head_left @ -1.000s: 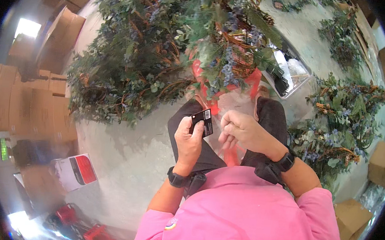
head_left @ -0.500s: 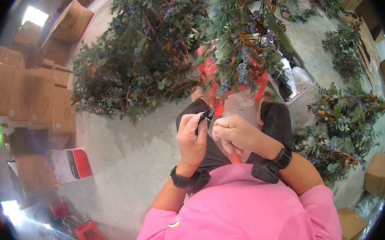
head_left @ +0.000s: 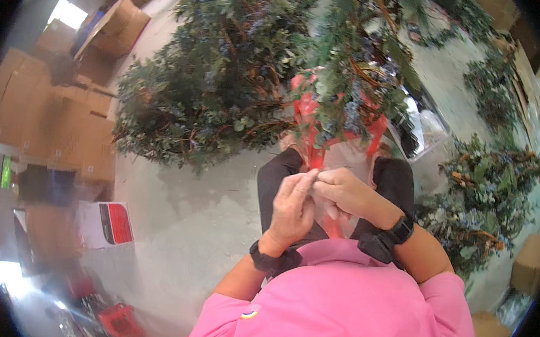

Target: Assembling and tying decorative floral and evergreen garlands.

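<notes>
Stacked cardboard boxes [head_left: 30, 105] stand at the far left, and between them and the knees a broad heap of greenery [head_left: 206, 95] lies on the floor [head_left: 172, 224]. The left hand [head_left: 292, 211] comes next, its fingers bent and reaching up to meet the right hand [head_left: 345, 191], whose fingers curl in just beside them. The fingertips come together in front of the lap; I cannot tell whether either hand is clamped on anything, since the meeting point is blurred and partly covered. Whatever might sit between them must be small and probably very light, best pinched by an edge. Just beyond the hands, apart from them, a leafy piece [head_left: 337, 76] spreads over a red stool [head_left: 305, 110], with a cluster of blue berries [head_left: 353, 108] hanging at its near side. It looks bulky rather than heavy: the leaves should be soft and springy, the brown vine stem [head_left: 386, 11] stiffer, and the berries the likeliest to snap off. A grip on the woody stem, deep among the leaves, would serve better than one on frond tips, which could bend or tangle. Right of it stands a clear bin [head_left: 431, 147], then another clump of greenery [head_left: 477, 202].
</notes>
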The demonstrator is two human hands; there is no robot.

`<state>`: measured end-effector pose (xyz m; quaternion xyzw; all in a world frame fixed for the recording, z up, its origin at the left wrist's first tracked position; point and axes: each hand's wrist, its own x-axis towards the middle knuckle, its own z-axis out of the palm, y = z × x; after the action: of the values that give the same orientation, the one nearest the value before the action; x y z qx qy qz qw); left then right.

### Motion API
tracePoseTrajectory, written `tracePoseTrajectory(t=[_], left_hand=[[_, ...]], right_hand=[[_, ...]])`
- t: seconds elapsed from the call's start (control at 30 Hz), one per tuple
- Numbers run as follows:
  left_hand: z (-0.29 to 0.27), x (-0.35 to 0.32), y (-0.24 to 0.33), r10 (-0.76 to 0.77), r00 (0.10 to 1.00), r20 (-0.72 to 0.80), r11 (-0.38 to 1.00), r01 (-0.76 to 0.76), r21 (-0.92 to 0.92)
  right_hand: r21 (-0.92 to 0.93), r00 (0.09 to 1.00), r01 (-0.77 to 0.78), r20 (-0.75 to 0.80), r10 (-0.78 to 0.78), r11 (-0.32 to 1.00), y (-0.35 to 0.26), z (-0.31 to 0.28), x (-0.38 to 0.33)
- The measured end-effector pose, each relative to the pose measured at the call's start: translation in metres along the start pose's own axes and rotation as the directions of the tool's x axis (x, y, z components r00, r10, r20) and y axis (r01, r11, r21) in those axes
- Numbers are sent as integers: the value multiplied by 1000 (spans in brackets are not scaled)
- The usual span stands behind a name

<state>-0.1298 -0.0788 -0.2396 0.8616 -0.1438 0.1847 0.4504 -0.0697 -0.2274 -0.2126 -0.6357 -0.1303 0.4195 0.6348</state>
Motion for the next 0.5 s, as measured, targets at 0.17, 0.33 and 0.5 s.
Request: tracePoseTrajectory(t=[0.17, 0.33, 0.5], left_hand=[[-3, -2, 4, -130, 992, -5, 982, 128, -137], [4, 5, 7, -201, 973, -112, 977, 191, -94], [6, 8, -4, -224, 943, -246, 974, 226, -19]], right_hand=[[-81, 999, -38, 16, 40, 996, -1, 1, -3], [-51, 999, -26, -29, 25, 998, 5, 5, -1], [-188, 999, 48, -17, -52, 981, 6, 4, -1]])
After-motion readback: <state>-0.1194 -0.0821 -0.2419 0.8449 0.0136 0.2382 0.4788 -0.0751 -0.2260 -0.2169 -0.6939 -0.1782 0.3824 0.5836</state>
